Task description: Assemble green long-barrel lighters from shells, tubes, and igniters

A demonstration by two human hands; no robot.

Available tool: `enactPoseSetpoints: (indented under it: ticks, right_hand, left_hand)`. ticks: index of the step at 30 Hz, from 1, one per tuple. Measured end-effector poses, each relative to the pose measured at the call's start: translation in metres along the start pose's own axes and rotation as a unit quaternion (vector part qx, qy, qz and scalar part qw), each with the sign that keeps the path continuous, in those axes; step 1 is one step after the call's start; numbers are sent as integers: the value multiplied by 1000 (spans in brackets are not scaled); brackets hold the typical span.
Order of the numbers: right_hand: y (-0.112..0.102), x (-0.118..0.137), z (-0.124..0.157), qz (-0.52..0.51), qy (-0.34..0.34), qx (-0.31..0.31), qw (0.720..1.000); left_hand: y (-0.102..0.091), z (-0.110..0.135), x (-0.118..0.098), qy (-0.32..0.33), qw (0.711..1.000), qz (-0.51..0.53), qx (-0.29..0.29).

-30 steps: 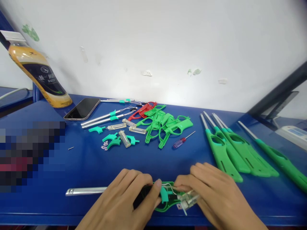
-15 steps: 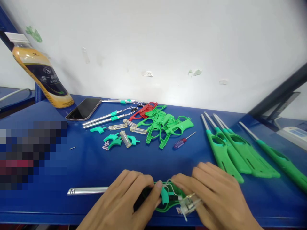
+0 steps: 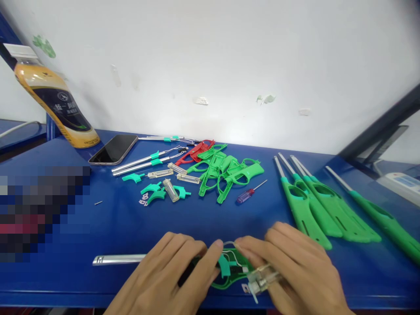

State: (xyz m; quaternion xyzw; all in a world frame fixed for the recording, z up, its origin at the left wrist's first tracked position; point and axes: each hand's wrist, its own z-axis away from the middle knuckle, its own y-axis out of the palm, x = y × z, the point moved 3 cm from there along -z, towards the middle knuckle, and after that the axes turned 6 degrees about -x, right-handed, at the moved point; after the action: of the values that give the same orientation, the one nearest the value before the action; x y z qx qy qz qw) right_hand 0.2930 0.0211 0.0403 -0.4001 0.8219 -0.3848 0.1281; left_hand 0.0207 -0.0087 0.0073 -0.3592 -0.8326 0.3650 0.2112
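In front of me lies an open green lighter shell (image 3: 220, 285) with a silver metal tube (image 3: 120, 260) pointing left. Inside it sit a teal trigger (image 3: 225, 265) and thin white wires (image 3: 236, 255). My left hand (image 3: 172, 267) is closed over the shell near the tube's base, thumb at the wires. A clear fuel tank (image 3: 265, 278) with a white nozzle is tucked under the fingers of my right hand (image 3: 292, 262). My right thumb and forefinger pinch the end of a thin pale strand above the shell. The fingers hide part of the shell.
Farther back lie loose green shells (image 3: 213, 170), a red shell (image 3: 200, 151), clear tanks (image 3: 170, 190), teal triggers (image 3: 133, 177) and metal tubes (image 3: 144, 164). A screwdriver (image 3: 245, 195) is beside them. Assembled green lighters (image 3: 308, 218) lie right. A phone (image 3: 113, 149) and bottle (image 3: 62, 100) stand left.
My left thumb has shifted up slightly towards the thin strand, which now bows between both hands. The fuel tank in my right hand has turned a little. The shell stays in place.
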Motion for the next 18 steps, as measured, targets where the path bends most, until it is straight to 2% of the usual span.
enactPoseSetpoints:
  ticks: [4, 10, 14, 18]
  right_hand:
    - [-1, 3, 3, -12, 6, -6, 1000]
    - [-2, 7, -11, -16, 14, -52, 998]
    - [-4, -4, -10, -36, 70, -54, 995]
    - [-8, -7, -4, 0, 115, -53, 992]
  left_hand:
    - [3, -17, -1, -15, 1000, 13, 0]
    - [9, -58, -4, -83, 992, 71, -66]
    - [15, -62, -4, -94, 990, 86, -66]
    - [17, -59, -3, -94, 988, 103, -67]
